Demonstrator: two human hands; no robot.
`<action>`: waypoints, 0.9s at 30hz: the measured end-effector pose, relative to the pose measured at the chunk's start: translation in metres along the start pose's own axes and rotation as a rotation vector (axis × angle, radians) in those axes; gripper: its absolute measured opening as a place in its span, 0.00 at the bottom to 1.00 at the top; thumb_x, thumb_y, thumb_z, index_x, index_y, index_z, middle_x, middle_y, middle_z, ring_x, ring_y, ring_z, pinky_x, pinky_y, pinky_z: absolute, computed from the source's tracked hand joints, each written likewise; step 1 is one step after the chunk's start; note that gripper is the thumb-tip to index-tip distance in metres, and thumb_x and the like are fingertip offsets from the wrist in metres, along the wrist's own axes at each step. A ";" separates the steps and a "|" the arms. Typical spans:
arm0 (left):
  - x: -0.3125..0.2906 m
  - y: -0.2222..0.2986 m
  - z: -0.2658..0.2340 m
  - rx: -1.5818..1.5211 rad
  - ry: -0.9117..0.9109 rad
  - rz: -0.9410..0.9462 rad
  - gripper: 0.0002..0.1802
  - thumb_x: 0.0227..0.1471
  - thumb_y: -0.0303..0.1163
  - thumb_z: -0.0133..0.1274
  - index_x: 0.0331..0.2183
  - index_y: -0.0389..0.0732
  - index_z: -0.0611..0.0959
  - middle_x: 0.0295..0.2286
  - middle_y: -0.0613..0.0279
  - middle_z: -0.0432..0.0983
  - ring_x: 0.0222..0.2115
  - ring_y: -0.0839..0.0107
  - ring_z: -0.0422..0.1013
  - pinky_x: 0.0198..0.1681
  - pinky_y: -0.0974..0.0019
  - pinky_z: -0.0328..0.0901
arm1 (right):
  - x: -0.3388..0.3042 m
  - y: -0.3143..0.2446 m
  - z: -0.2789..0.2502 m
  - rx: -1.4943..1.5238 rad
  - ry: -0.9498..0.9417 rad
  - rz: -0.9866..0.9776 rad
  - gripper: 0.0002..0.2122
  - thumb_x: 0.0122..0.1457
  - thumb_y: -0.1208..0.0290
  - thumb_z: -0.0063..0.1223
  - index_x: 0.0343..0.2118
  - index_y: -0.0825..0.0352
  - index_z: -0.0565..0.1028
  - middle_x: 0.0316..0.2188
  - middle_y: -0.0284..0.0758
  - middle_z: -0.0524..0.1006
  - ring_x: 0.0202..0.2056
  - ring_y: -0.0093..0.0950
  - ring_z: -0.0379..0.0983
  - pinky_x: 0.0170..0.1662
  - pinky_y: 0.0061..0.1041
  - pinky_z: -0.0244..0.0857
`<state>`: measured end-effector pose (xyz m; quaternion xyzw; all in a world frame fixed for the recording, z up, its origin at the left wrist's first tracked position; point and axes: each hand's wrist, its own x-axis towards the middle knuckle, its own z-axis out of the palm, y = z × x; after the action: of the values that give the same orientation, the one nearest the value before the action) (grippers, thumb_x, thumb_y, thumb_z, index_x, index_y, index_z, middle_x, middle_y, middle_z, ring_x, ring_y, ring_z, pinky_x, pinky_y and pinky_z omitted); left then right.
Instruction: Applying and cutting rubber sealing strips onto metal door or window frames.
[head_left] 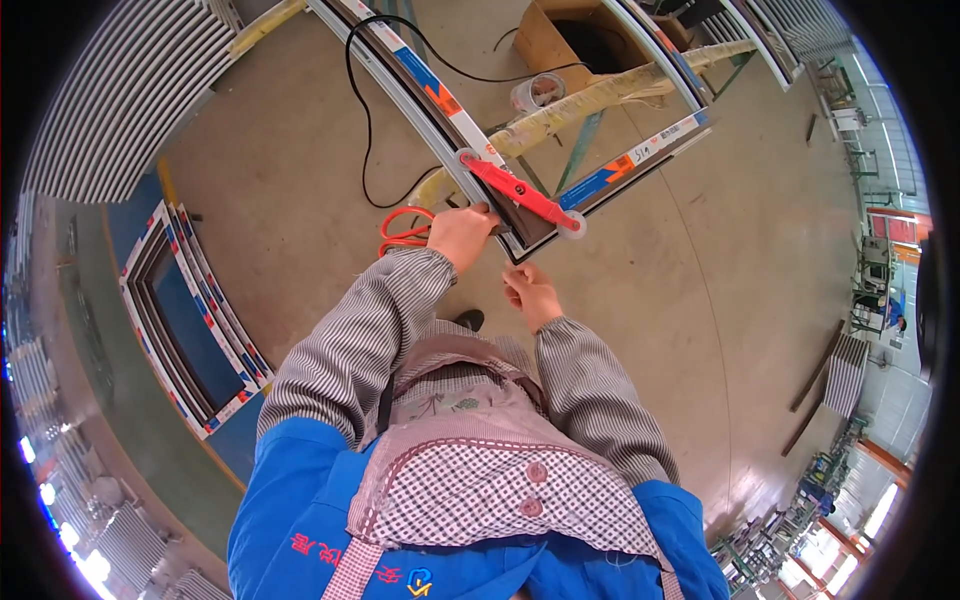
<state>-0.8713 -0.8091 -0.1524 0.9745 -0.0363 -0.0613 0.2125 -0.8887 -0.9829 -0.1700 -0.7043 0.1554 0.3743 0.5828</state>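
In the head view, my left hand is closed at the near corner of a window frame. Orange-red looped handles, seemingly of scissors, stick out from its left side; the hand covers the rest. Just below the corner, my right hand has its fingers drawn together; whatever they pinch is too small to make out. A thin black edge, perhaps a sealing strip, runs round the corner close to those fingertips. Across the frame lies a red roller tool with a pale wheel at each end.
Yellow wrapped beams support the frame. Beyond stand a cardboard box and a tape roll. A black cable loops beside the frame. Finished frames lean at left, near stacked profiles.
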 end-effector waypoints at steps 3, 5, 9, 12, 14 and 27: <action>0.002 0.003 -0.003 -0.004 -0.029 -0.027 0.12 0.39 0.32 0.53 0.32 0.49 0.78 0.30 0.65 0.72 0.29 0.63 0.71 0.31 0.62 0.66 | 0.012 0.005 0.007 0.304 0.066 0.102 0.08 0.52 0.65 0.51 0.27 0.64 0.68 0.19 0.27 0.67 0.19 0.17 0.62 0.21 0.18 0.55; 0.002 0.002 -0.005 -0.027 -0.032 -0.017 0.12 0.39 0.32 0.53 0.33 0.48 0.78 0.31 0.65 0.72 0.29 0.63 0.71 0.32 0.62 0.65 | 0.015 0.006 0.010 0.404 0.068 0.133 0.08 0.52 0.65 0.51 0.27 0.63 0.68 0.19 0.26 0.67 0.19 0.17 0.62 0.21 0.19 0.55; 0.005 -0.009 -0.008 -0.149 -0.003 0.007 0.13 0.39 0.33 0.54 0.33 0.46 0.78 0.31 0.63 0.73 0.31 0.61 0.71 0.33 0.61 0.65 | 0.025 0.005 0.004 0.546 -0.015 0.206 0.08 0.53 0.64 0.50 0.27 0.62 0.69 0.18 0.24 0.66 0.17 0.18 0.61 0.21 0.20 0.56; 0.007 -0.019 -0.007 -0.289 -0.112 -0.068 0.14 0.38 0.33 0.54 0.34 0.46 0.78 0.30 0.61 0.72 0.34 0.61 0.69 0.35 0.59 0.65 | 0.029 0.000 -0.003 0.563 -0.156 0.310 0.07 0.53 0.63 0.50 0.27 0.61 0.68 0.17 0.24 0.66 0.17 0.18 0.60 0.21 0.21 0.55; 0.008 -0.017 -0.006 -0.246 -0.100 -0.072 0.14 0.38 0.33 0.54 0.33 0.46 0.78 0.30 0.61 0.72 0.34 0.62 0.69 0.35 0.59 0.65 | 0.027 -0.004 0.001 0.529 -0.097 0.307 0.08 0.52 0.62 0.51 0.26 0.61 0.68 0.16 0.24 0.65 0.16 0.18 0.59 0.20 0.21 0.55; -0.037 0.014 0.024 -0.660 0.269 -0.389 0.10 0.42 0.37 0.52 0.28 0.42 0.78 0.23 0.53 0.73 0.27 0.59 0.70 0.31 0.61 0.63 | 0.009 0.028 -0.005 0.334 -0.002 0.101 0.12 0.52 0.61 0.51 0.33 0.64 0.68 0.20 0.28 0.68 0.18 0.19 0.61 0.20 0.19 0.56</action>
<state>-0.9118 -0.8285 -0.1643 0.8420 0.1988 0.0193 0.5012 -0.8992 -0.9935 -0.1953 -0.5886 0.2502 0.3729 0.6722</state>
